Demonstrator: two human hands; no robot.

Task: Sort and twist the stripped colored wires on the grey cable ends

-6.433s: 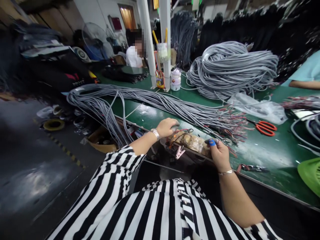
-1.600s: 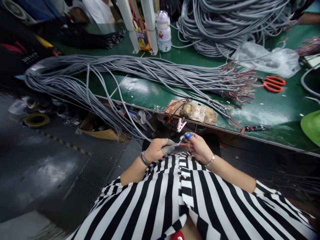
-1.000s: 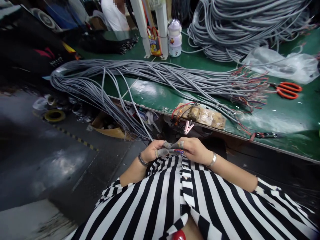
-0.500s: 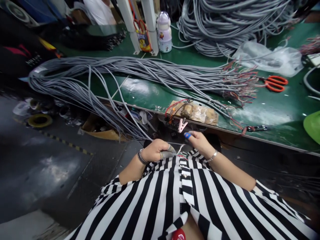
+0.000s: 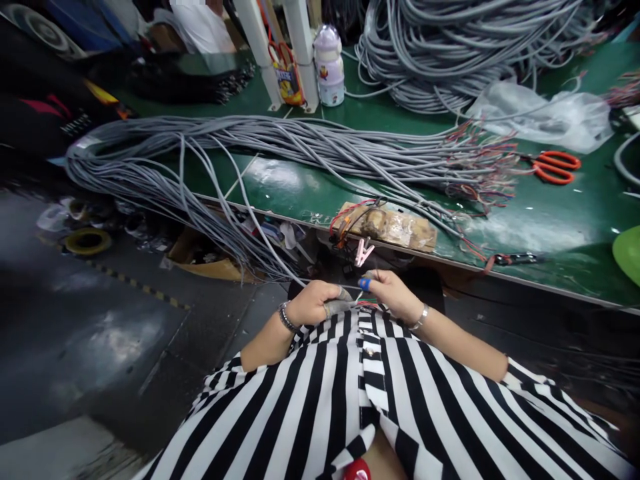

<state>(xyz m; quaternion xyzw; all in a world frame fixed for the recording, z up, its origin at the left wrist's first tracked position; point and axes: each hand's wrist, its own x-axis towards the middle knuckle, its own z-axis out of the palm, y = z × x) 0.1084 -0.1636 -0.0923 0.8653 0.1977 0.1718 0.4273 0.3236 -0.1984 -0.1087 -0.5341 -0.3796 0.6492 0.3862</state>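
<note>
My left hand [image 5: 320, 302] is closed around the end of a grey cable [image 5: 274, 251], with tape or finger covers on its thumb and forefinger. Thin red and green wires [image 5: 369, 303] fan out of the cable end toward the right. My right hand [image 5: 395, 293], a blue wrap on its thumb, is pinched close to the cable end; what sits between its fingertips is too small to make out. Just above it a pink clip [image 5: 364, 252] hangs at the table edge, below a taped wooden block [image 5: 395, 225] with red and black leads.
Across the green table [image 5: 280, 177] lies a long bundle of grey cables [image 5: 300, 143] with stripped ends. Orange-handled scissors [image 5: 556, 167], a plastic bag [image 5: 545, 117], a large cable coil [image 5: 450, 53] and a bottle [image 5: 329, 67] are also there. A cardboard box [image 5: 205, 257] stands below.
My right hand has moved left and slightly down, closer to my left hand and the wires. My left hand keeps its hold on the cable. The view has shifted slightly.
</note>
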